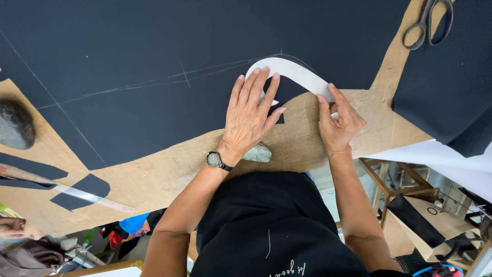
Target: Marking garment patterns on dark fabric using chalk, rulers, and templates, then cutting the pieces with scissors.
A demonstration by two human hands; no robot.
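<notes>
Curved white pattern template [294, 74] lay pressed on dark navy fabric [154, 61] under two bare hands.

Largest was the brown paper-covered cutting table [154, 179], with the navy fabric spread across most of it and marked with pale chalk lines [154, 82]. A second dark fabric piece [451, 87] lay at the right edge. A clear ruler [77, 192] rested at the lower left, near small dark offcuts [82, 190]; a dark rounded weight [15, 123] sat further left. Scissors [428, 23] lay at the top right, well apart. The template curved along the fabric's cut edge. The left hand [248, 115] lay flat, fingers spread, holding down its upper end; the right hand [338, 120] pinched its lower end with curled fingers. A greenish stone [258, 153] sat just beside the left wrist, which wore a wristwatch [215, 160].
</notes>
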